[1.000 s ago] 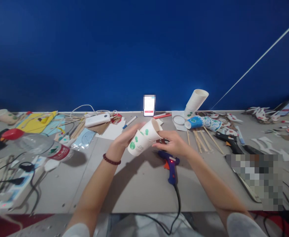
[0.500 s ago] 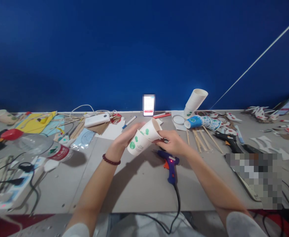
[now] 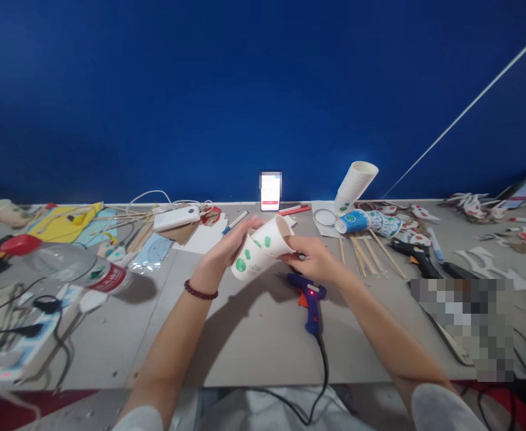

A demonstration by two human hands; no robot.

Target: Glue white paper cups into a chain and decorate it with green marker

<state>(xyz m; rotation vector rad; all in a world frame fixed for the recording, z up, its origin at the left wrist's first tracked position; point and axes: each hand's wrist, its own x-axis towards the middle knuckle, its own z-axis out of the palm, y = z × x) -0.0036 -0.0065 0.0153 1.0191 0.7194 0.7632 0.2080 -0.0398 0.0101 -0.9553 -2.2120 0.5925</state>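
Both hands — left, right — grip paper cups (tilted, green-printed), above surface.

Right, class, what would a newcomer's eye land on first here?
Probably the white paper cups with green leaf prints, held tilted between both hands at the centre. Next, the purple-blue glue gun with an orange trigger, lying just below them, and the clear plastic bottle with a red cap on its side at left.
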